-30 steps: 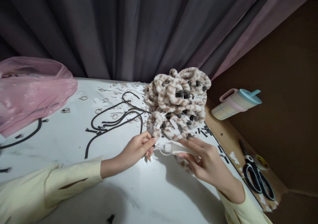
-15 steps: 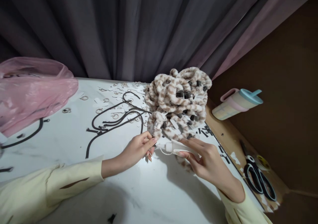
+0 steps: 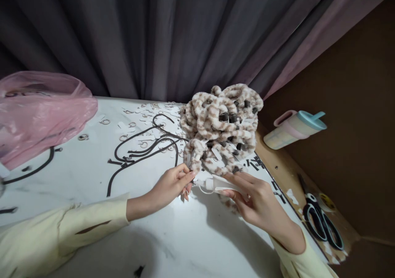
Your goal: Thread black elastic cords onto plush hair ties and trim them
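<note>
My right hand (image 3: 256,198) is closed around a white squeeze glue bottle (image 3: 226,183), which lies nearly level. A thin cap strap hangs in a loop under its neck. The bottle's nozzle points left and meets the fingertips of my left hand (image 3: 177,182). There my left thumb and finger pinch a small dark piece (image 3: 191,174), mostly hidden by the fingers. Just behind both hands rises a heap of fluffy white-and-brown loops (image 3: 212,121) with dark bands and white tags. Another fluffy part shows under the bottle, partly covered by my right hand.
Black cords (image 3: 145,154) and several metal rings (image 3: 123,138) lie left of the heap on the white table (image 3: 173,237). A pink plastic bag (image 3: 46,113) sits far left. To the right are a tumbler (image 3: 293,130), scissors (image 3: 322,224), a tape roll (image 3: 327,202) and short black pieces (image 3: 277,191).
Both hands stay almost in place. The glue bottle has tilted or shifted very slightly at my left fingertips.
</note>
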`<state>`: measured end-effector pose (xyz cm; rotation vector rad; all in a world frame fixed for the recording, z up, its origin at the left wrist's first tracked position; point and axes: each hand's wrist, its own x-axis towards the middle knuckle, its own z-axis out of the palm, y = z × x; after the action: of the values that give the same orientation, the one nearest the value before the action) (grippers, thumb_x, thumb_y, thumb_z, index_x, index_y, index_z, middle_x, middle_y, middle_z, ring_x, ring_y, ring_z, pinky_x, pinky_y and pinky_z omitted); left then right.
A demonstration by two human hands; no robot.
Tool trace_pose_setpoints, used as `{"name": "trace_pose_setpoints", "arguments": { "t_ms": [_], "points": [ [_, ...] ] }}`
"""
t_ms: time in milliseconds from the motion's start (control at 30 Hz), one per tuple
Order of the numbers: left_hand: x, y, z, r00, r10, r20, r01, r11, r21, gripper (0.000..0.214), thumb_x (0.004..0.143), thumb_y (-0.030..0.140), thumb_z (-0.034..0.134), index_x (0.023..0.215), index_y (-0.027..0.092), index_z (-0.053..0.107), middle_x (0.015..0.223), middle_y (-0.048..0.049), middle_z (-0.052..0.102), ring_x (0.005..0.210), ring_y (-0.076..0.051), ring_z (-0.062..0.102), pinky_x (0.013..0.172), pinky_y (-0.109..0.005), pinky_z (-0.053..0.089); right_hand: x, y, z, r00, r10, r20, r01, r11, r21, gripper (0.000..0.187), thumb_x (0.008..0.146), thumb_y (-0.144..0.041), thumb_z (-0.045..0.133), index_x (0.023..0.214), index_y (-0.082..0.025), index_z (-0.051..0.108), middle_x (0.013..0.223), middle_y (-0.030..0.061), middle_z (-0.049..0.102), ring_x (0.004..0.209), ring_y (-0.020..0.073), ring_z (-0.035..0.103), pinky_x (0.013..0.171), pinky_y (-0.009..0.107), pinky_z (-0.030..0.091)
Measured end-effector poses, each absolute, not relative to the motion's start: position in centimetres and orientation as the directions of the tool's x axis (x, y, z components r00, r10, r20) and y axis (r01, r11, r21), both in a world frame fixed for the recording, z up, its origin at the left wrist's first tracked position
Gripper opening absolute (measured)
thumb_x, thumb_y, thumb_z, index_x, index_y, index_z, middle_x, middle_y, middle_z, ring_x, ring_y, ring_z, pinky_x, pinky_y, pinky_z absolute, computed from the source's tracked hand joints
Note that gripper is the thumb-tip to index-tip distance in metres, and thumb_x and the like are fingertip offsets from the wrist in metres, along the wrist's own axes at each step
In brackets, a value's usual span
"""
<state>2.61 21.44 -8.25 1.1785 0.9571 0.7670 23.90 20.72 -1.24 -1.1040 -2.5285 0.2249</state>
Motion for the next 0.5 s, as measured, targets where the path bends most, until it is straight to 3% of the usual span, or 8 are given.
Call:
{"name": "trace_pose_setpoints", "arguments": {
  "t_ms": [500],
  "points": [
    [2.75, 21.44, -8.42, 0.401, 0.889, -0.222, -0.018, 0.249, 0.968, 0.031, 0.088, 0.043, 0.047, 0.074, 0.016, 0.043, 0.060, 0.0024, 0.054, 0.051, -0.010, 0.054, 0.053, -0.022, 0.042, 24.12, 20.65, -1.53, -0.623, 0.744, 0.243, 0.685, 0.669, -0.291, 0.020, 0.090, -0.020, 0.043, 0.097, -0.009, 0.058, 0.060, 0.0008, 0.043, 0.052, 0.0111, 0.039, 0.050, 0.021, 0.028]
  ]
}}
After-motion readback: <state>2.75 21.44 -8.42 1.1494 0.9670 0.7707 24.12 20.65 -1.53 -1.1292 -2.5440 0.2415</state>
